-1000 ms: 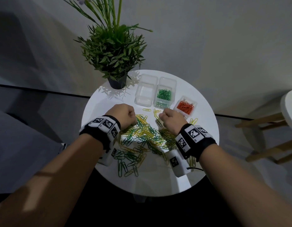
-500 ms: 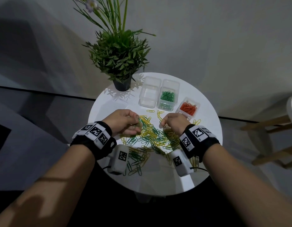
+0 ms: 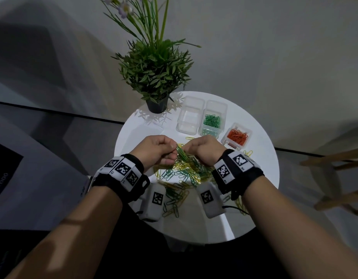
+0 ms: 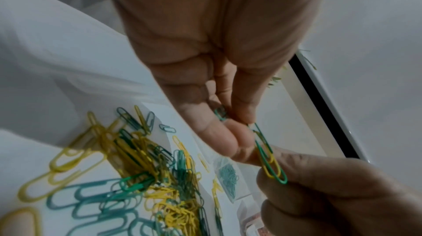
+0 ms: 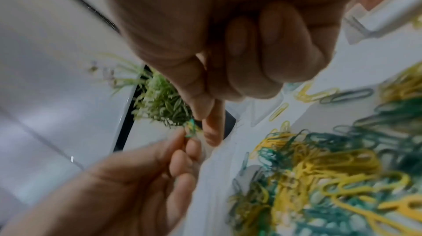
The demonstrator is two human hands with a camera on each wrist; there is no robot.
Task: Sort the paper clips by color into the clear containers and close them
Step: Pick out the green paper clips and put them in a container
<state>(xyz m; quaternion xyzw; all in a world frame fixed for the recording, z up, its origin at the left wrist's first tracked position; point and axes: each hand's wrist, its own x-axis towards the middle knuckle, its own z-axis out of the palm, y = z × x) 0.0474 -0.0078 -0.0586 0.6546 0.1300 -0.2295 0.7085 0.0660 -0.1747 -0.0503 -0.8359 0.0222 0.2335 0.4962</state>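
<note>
Above the pile of green and yellow paper clips (image 3: 184, 171), my hands meet over the white round table (image 3: 260, 178). My left hand (image 3: 172, 153) pinches one end of a tangled green and yellow clip pair (image 4: 270, 164), with another green clip (image 4: 220, 113) tucked under its fingers. My right hand (image 3: 187, 147) pinches the other end of the pair (image 5: 190, 129). At the back stand three open clear containers: an empty one (image 3: 189, 115), one with green clips (image 3: 212, 120) and one with orange clips (image 3: 237, 136).
A potted plant (image 3: 156, 73) stands at the table's back left, close to the empty container. A few loose yellow clips (image 3: 248, 152) lie near the orange container. A wooden stool (image 3: 335, 178) stands to the right of the table.
Both hands have lifted off the pile and come together, and now they hold a tangled clip pair between them. The head view has tilted upward.
</note>
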